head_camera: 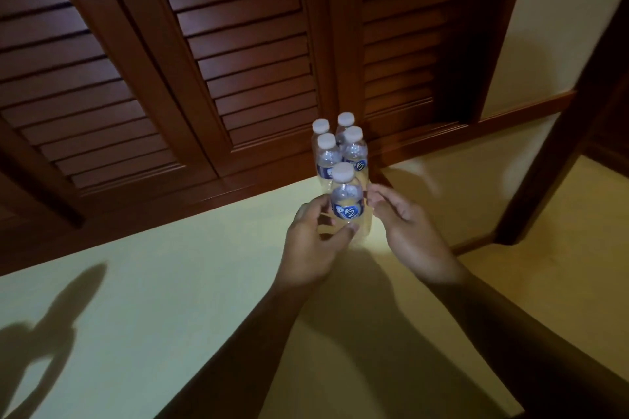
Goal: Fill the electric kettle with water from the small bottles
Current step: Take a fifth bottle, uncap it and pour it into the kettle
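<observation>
Gripping the front bottle (347,206) low on its body, the L hand (315,243) has the thumb across the near side and the fingers curled round the far side. That looks like a hold meant to lift it or steady it for uncapping. R hand (410,231) sits just right of the same bottle, palm turned inward and fingers loosely bent, holding nothing. Can't tell if its fingertips touch the plastic. Prob. it's poised to take the cap (343,172), which is on and sits above both hands.

The other bottles (354,151) stand upright in a tight cluster just beyond the fingertips, close to the slatted wooden doors (252,54). They're bunched together, so one can be picked off the near edge w/o knocking the rest.

Count:
- Bottles: 5 total, 1 between the hands and 4 behind it.
- Caps: 5, all white, all on, so none opened yet.
- Hands: 2.
- Door panels: 3 show.
- Dark wooden post (558,133): 1, well off to the right of the R hand.
- Kettle: 0 in view, so where the water goes can't be placed from here.

All bottles rest on the pale yellow surface (153,299) that runs under both forearms. The task looks to be at its very start.
</observation>
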`<state>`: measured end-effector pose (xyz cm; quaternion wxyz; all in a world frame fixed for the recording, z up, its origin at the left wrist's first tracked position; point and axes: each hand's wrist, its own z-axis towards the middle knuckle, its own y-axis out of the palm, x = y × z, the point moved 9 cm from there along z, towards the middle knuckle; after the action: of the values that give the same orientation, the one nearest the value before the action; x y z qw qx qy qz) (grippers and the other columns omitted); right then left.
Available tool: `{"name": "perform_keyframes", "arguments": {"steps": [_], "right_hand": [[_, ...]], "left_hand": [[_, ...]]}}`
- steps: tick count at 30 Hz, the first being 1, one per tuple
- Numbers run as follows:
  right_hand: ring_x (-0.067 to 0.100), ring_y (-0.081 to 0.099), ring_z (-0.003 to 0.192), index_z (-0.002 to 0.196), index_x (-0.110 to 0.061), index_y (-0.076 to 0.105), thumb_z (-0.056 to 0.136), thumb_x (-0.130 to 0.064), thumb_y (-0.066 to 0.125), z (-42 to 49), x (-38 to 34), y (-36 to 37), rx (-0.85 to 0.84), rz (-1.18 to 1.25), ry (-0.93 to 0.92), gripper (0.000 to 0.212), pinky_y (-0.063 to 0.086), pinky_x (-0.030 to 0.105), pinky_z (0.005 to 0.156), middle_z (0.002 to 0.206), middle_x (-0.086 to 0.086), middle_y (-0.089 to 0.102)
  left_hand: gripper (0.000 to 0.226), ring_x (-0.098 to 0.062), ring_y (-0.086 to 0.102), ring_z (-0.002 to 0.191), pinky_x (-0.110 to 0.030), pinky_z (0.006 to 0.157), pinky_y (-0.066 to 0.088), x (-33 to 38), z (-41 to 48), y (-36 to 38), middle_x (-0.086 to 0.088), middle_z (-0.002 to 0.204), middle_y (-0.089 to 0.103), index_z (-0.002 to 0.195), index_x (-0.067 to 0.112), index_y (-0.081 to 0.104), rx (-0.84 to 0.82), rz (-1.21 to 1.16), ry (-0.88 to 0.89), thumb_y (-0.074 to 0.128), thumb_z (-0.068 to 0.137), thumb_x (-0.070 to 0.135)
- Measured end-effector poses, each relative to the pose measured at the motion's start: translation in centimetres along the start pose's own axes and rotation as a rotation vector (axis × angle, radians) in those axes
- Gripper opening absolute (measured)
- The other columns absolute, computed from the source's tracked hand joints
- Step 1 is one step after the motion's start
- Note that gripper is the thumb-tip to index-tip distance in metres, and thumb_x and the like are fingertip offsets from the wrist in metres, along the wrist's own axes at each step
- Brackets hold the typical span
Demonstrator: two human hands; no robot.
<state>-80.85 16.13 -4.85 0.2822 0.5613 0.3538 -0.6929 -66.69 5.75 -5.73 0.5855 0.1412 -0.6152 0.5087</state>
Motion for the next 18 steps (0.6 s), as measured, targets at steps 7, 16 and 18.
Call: {"name": "perform_keyframes", "arguments": {"steps": [7, 16, 18], "right_hand": [[-0.002, 0.052, 0.112, 0.139, -0.019, 0.057, 0.104, -0.022, 0.052, 0.1, 3.5, -1.7, 0.134, -0.106, 0.083, 0.036, 0.028, -0.010, 0.078, 0.124, -0.016, 0.057], [-0.003, 0.043, 0.127, 0.148, -0.022, 0.047, 0.104, -0.024, 0.051, 0.2, 4.9, -1.2, 0.036, -0.131, 0.105, 0.044, 0.034, 0.010, 0.098, 0.137, -0.018, 0.047], [-0.002, 0.044, 0.127, 0.148, -0.022, 0.048, 0.104, -0.021, 0.051, 0.4, 5.0, -1.0, 0.028, -0.132, 0.111, 0.044, 0.035, 0.015, 0.104, 0.138, -0.016, 0.049]], "left_hand": [[0.061, -0.009, 0.062, 0.106, -0.009, 0.079, 0.049, 0.4, 3.5, 3.2, 0.003, 0.125, 0.064, 0.147, 0.019, 0.055, 0.083, 0.085, 0.020, 0.079, 0.092, 0.034], [0.059, -0.011, 0.062, 0.107, -0.007, 0.076, 0.046, -0.3, 4.9, 4.4, 0.000, 0.125, 0.065, 0.145, 0.016, 0.057, 0.111, 0.148, -0.020, 0.077, 0.094, 0.037], [0.054, -0.013, 0.064, 0.106, -0.019, 0.082, 0.052, -0.6, 5.1, 4.4, 0.000, 0.122, 0.067, 0.139, 0.016, 0.061, 0.109, 0.153, -0.031, 0.077, 0.093, 0.038]]}}
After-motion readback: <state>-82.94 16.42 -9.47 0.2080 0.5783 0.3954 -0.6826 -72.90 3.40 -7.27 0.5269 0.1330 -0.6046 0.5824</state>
